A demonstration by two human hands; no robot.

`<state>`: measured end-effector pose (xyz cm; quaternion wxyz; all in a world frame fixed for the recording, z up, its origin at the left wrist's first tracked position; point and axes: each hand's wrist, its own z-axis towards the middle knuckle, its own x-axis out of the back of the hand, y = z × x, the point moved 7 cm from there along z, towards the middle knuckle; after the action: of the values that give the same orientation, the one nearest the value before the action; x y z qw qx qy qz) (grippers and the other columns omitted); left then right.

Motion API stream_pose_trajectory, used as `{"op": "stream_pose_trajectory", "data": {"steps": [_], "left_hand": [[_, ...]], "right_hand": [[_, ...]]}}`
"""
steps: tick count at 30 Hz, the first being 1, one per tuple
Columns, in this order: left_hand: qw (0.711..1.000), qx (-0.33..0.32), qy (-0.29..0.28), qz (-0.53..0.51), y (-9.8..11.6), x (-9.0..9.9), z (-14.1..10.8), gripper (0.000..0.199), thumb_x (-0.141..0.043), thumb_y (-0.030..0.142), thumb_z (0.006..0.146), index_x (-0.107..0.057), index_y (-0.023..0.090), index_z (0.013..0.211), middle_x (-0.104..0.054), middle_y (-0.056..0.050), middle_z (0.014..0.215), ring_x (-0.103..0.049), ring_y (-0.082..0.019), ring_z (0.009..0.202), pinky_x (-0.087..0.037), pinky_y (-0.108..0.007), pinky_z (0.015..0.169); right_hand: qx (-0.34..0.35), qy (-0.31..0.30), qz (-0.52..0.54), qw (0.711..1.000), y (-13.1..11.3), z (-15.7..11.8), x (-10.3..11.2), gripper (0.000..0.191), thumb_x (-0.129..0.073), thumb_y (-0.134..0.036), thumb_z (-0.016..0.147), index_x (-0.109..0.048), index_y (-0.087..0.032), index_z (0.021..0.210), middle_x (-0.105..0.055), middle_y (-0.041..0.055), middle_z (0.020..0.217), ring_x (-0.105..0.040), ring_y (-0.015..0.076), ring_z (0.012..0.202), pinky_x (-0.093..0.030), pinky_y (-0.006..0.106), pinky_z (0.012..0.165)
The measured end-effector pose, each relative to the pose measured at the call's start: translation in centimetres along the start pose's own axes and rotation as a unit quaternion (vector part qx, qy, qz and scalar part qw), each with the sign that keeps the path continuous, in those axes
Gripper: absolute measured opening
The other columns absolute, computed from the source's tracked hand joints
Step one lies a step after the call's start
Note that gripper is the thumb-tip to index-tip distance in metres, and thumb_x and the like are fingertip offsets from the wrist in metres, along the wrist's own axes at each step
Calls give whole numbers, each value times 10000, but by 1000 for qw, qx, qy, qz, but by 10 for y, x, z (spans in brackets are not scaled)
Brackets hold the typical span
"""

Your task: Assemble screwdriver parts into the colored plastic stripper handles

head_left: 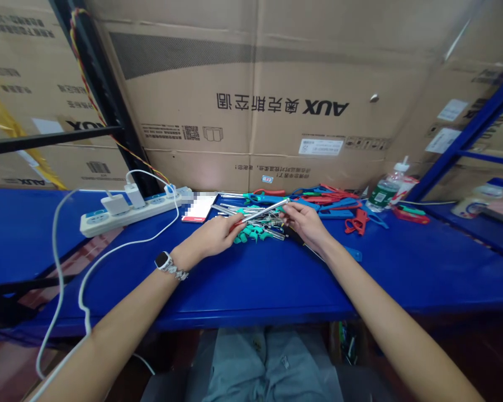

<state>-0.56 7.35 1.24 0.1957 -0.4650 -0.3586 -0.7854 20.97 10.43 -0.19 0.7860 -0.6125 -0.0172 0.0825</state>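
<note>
My left hand is closed round the red end of a long, thin silver rod. At its other end, the fingers of my right hand pinch the rod near its tip. The rod slants up to the right above the table; its exact kind I cannot make out. Beneath it lies a heap of green-handled metal tools, partly hidden by my hands. A dark-handled tool with a thin shaft rests close to my right hand. Behind it are red and blue plastic pieces, some shaped like handles.
A white power strip with plugs and trailing cables lies left on the blue table. Beside the heap is a white and red flat object. Bottles stand at right. Large cardboard boxes rise behind; a blue rack post slants at right.
</note>
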Motion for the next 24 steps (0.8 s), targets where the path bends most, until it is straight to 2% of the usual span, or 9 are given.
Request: {"op": "stream_pose_trajectory", "data": {"steps": [3, 5, 10, 13, 17, 24], "left_hand": [[1000, 12, -6, 3, 1, 0, 0, 278, -368, 397, 1049, -511, 222, 886, -542, 1, 654, -508, -187, 560, -295, -310, 581], [1000, 17, -12, 9, 2, -1, 0, 281, -371, 399, 1044, -507, 224, 871, -541, 0, 650, -512, -189, 559, -301, -309, 586], [999, 21, -20, 25, 0, -3, -1, 279, -377, 402, 1039, -542, 221, 907, -562, -7, 649, -522, -190, 553, -314, -305, 588], [999, 20, -17, 33, 0, -3, -1, 273, -371, 397, 1039, -535, 224, 906, -546, -1, 635, -506, -183, 536, -308, -303, 583], [999, 23, -9, 31, 0, -2, -2, 237, -406, 389, 1022, -546, 229, 917, -537, 5, 615, -492, -184, 524, -293, -296, 567], [999, 13, -8, 32, 3, 1, -2, 244, -418, 394, 1017, -550, 233, 890, -492, 20, 572, -448, -175, 491, -265, -301, 553]], "right_hand": [[4, 23, 77, 997, -3, 2, 5, 425, -834, -564, 659, -696, -200, 830, -584, -31, 673, -501, 119, 632, -421, 269, 621], [20, 26, 84, 996, -7, 2, 4, 389, -805, -547, 694, -712, -201, 847, -554, -32, 673, -491, 121, 642, -416, 267, 618], [90, 53, -63, 993, -16, -2, 2, 394, -701, -580, 788, -721, -210, 922, -608, -4, 761, -521, 141, 677, -431, 288, 643], [111, 54, -85, 989, -17, -4, 0, 394, -727, -572, 774, -687, -217, 937, -646, 2, 804, -559, 150, 709, -465, 303, 699], [83, 48, -49, 994, -10, -2, 0, 417, -789, -574, 706, -662, -214, 873, -621, -16, 714, -546, 144, 671, -468, 307, 698], [29, 11, 6, 1000, -5, 0, 1, 399, -851, -518, 640, -695, -202, 826, -612, -24, 690, -508, 124, 644, -428, 290, 651]]}}
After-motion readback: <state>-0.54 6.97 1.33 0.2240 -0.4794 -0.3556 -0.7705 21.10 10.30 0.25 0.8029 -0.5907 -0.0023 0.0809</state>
